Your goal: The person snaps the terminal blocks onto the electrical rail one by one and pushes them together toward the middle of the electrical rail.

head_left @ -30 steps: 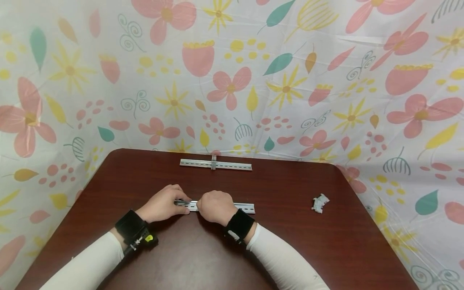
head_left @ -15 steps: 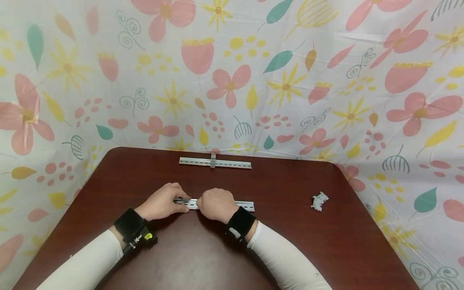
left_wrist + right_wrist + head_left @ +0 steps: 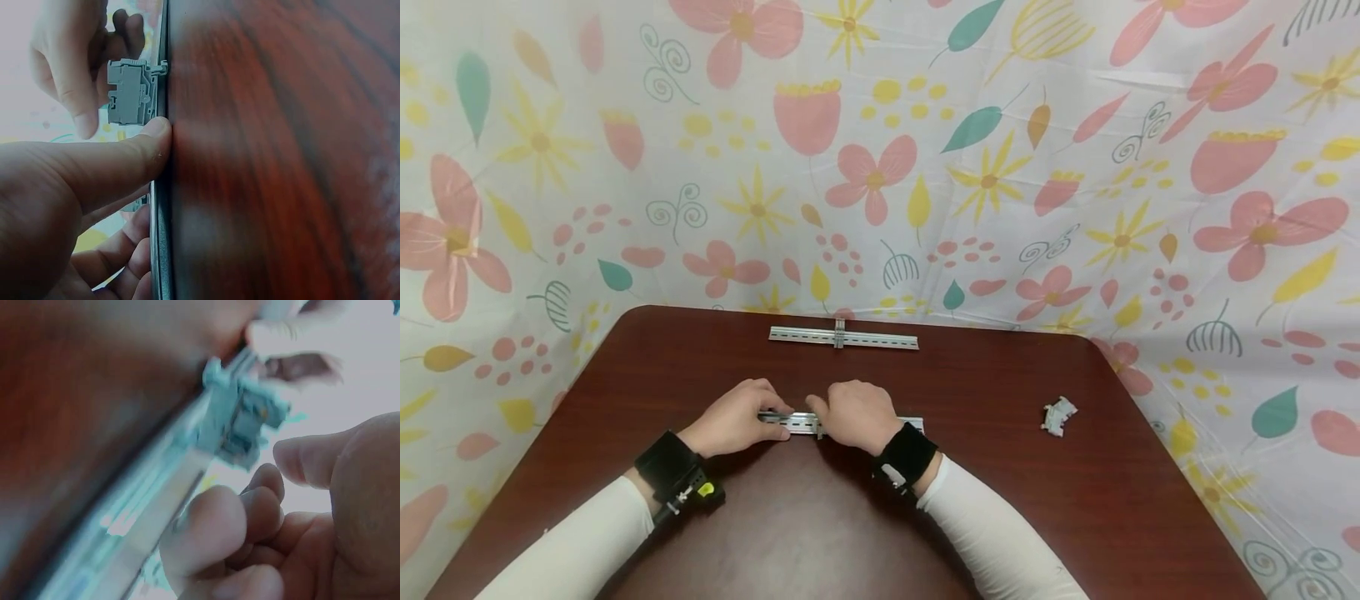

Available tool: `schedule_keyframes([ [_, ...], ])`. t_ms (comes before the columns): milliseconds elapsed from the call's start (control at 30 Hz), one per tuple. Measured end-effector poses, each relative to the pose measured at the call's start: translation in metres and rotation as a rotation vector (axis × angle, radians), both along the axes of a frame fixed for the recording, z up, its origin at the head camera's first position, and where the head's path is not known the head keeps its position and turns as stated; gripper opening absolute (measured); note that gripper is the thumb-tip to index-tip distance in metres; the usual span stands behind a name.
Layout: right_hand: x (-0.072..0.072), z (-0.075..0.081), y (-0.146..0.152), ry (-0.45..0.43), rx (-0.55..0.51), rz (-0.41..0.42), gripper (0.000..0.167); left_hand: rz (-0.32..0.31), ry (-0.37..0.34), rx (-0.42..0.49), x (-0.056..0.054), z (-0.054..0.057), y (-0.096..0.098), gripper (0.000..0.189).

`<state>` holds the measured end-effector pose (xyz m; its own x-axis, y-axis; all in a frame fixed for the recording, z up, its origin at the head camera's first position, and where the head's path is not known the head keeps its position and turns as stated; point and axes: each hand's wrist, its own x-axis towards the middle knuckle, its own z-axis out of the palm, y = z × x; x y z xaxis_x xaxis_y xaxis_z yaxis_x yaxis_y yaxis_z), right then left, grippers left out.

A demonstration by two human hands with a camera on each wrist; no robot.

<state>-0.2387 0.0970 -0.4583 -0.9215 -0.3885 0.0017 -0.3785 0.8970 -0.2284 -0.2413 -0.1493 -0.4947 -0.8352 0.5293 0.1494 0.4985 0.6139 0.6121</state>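
Observation:
A slotted metal DIN rail lies across the middle of the table. My left hand pinches its left part, thumb on the near edge and fingers on the far side. A grey terminal block sits on the rail just beyond the left thumb, its foot over the rail's edge. Beside that block, on its right, is my right hand. In the right wrist view its thumb and loosely curled fingers stand apart from the terminal block, with nothing between them. The right hand covers part of the rail in the head view.
A second DIN rail lies near the table's back edge, with narrow grey blocks clipped at its middle. Light grey terminal block pieces lie at the right of the table. A flower-patterned cloth hangs behind.
My right hand has let go of the terminal block, its thumb lifting, and shifted slightly right. The block now shows on the rail. My left hand keeps its hold.

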Motion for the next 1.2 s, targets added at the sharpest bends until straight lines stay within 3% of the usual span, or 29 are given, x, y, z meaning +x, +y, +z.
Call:
schedule_keyframes([
  [200,-0.015,0.008,0.024,0.083,-0.021,-0.101,0.053,-0.003,-0.004,-0.017,0.001,0.003,0.0,0.027],
  [467,-0.04,0.008,0.07,0.086,-0.009,-0.271,0.047,0.016,-0.023,-0.021,0.004,0.003,0.001,0.027],
  [700,-0.05,0.006,0.11,0.202,-0.004,-0.369,0.044,0.022,-0.024,-0.021,0.004,0.003,0.001,0.027],
  [833,-0.057,0.008,0.133,0.183,-0.006,-0.442,0.045,0.018,-0.024,-0.017,0.004,0.003,0.001,0.027],
  [1200,-0.067,0.018,0.196,0.003,-0.034,-0.605,0.066,0.024,-0.03,-0.01,0.004,0.004,0.001,0.027],
])
